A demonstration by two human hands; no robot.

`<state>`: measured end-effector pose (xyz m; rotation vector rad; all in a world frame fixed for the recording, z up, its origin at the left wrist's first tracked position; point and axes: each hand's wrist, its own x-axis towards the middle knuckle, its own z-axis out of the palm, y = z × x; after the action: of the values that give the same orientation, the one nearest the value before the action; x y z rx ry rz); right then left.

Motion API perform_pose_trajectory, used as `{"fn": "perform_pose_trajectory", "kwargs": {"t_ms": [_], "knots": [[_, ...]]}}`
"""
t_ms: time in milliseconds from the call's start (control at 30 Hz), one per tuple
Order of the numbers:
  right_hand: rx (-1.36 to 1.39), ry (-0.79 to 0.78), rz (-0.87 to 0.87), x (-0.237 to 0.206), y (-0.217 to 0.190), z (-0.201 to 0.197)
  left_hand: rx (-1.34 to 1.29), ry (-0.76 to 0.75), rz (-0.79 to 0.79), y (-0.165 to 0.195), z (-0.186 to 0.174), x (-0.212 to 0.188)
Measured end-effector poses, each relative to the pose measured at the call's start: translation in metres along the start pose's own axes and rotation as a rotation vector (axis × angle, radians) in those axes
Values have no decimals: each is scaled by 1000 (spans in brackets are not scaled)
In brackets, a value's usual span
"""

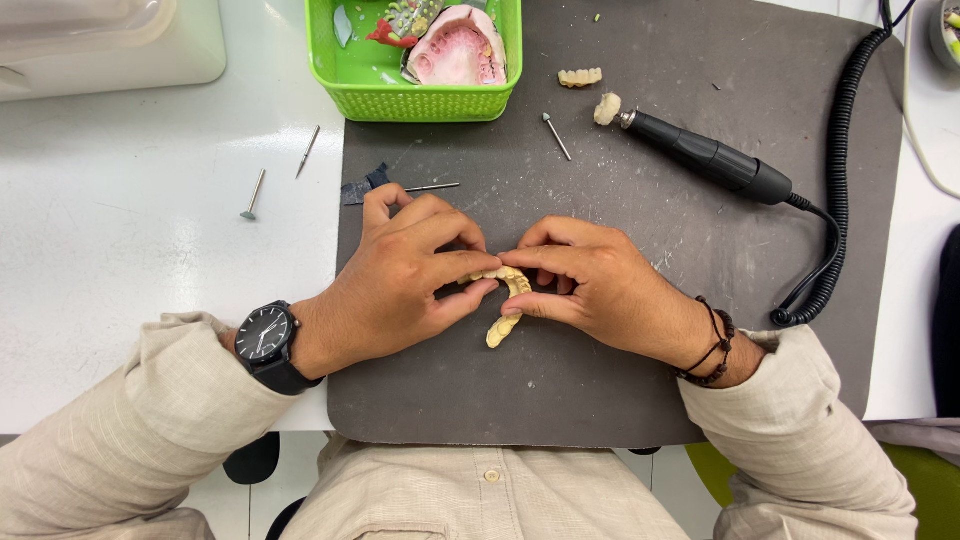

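Both hands meet over a dark grey work mat [600,390]. My left hand [400,275] and my right hand [600,285] pinch a cream-coloured arch of false teeth [505,315] between fingertips and thumbs, just above the mat. The arch curves down below my fingers; its upper part is hidden by them. A black wristwatch [265,340] sits on my left wrist and a dark bead bracelet [715,345] on my right.
A black rotary handpiece [705,158] with a coiled cable [840,150] lies at the mat's upper right, a pale tooth piece [606,108] at its tip. Another tooth segment [580,77], loose burs [556,136], and a green basket [420,100] holding a pink denture cast lie behind.
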<state>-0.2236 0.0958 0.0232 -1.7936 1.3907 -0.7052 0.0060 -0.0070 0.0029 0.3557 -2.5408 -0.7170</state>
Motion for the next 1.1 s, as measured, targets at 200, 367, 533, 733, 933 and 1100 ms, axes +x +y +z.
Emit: {"fn": "perform_pose_trajectory", "kwargs": {"t_ms": [200,367,533,733,933,1100], "knots": [[-6,4,-20,0,-1,0,-44,14,-2,3,-4,1],[-15,4,-31,0,-1,-1,108,13,124,5,-8,2],[-23,5,-18,0,-1,0,105,16,117,7,-7,1],[-23,-1,-12,0,-2,-1,54,27,111,4,-5,1],[-40,8,-41,0,-4,-1,36,20,81,4,-6,1],[-32,46,-85,0,-6,0,25,15,43,5,-8,2]]}}
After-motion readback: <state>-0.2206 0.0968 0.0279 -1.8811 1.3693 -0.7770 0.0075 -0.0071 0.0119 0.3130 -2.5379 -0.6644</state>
